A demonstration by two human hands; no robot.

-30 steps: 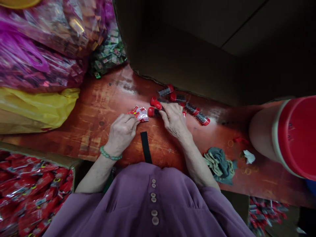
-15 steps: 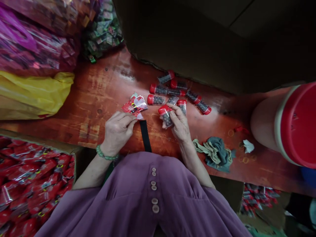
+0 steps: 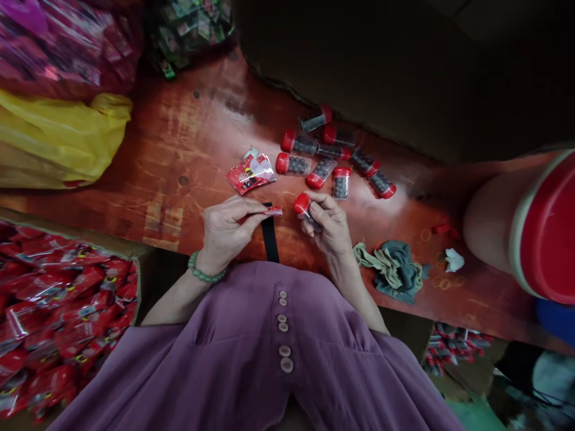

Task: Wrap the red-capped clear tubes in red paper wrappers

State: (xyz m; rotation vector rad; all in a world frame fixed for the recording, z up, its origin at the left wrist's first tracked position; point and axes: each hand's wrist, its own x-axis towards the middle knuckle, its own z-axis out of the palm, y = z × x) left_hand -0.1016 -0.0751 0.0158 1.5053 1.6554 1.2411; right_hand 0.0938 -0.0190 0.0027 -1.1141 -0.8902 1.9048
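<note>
Lifted: right hand (image 3: 330, 227) grips vial (image 3: 306, 211).

Packing workshop — bulk sachet bags (image 3: 67, 48)

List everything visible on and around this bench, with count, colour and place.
held vial: one, clear with red cap, in the right hand
small red packet: one, pinched by the left hand
loose vials: about seven, red-capped, dark contents, beyond the hands
flat packets: small pile, red and white, left of the vials
black strap: one, bench's near edge
rag: one, grey-green, right of the hands
big jar: one, red lid, far right
yellow bag: one, far left
box of red packets: many, lower left
bench: one, reddish wood
left hand: green bead bracelet
right hand: bare
</note>
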